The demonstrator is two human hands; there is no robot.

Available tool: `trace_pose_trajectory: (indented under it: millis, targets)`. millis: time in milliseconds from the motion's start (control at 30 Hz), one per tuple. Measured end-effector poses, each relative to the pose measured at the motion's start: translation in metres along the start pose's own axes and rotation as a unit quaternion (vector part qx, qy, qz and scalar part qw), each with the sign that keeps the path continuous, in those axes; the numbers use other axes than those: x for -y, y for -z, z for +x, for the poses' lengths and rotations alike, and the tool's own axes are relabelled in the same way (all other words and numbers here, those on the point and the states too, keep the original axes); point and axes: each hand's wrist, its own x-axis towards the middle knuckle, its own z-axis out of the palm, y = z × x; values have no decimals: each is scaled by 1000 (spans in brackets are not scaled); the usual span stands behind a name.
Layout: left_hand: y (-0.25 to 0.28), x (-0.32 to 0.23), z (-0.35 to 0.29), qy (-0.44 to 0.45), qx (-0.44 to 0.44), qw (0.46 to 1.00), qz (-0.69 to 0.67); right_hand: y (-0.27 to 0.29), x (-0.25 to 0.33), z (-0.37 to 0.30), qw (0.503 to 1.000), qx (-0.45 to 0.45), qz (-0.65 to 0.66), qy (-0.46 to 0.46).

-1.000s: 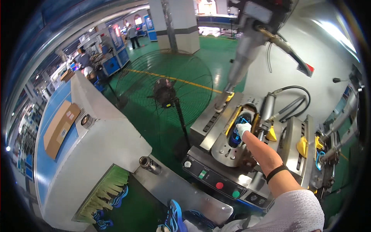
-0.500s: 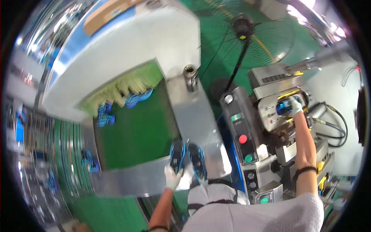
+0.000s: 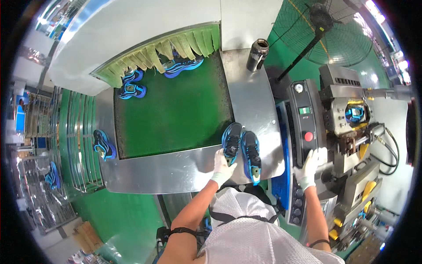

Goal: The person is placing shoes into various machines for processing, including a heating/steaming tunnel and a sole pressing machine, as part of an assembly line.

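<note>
1. Left hand [image 3: 223, 168]: fingers gripping a blue-black shoe [image 3: 231, 140] toward the metal table's [image 3: 171, 172] near right corner.
2. Second shoe [image 3: 251, 154] lies just beside it.
3. Right hand [image 3: 308, 168]: fingers spread, at the control panel's [image 3: 304, 122] near end.

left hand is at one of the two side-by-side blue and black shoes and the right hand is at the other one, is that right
Not quite: the head view shows the right hand away from the right shoe, over by the dark control panel with the red button. The left hand is at the left shoe, as you say.
</note>
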Motion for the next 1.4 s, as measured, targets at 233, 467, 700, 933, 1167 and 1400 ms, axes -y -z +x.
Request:
trace_pose_trajectory:
  millis: [233,467,700,933,1167,1400]
  targets:
    - [19,7,15,22,70,997,-15,-56,184,-35,943,158,258,-140]
    - [56,6,38,106,158,980,-56,-127,203,-47,877,27,366,-309]
    - [42,-55,7,4,354,933,-66,13,206,-140,529,-87,683,-495]
    - [-26,-153,-121,-142,662,733,-61,28,206,-356,402,-388,590,-583]
    - [-34,-226,-308,-247,808,535,17,82,275,-538,191,-625,464,-598]
    - [-47,-276,-530,-278,892,357,8,131,344,-713,77,-745,193,-634]
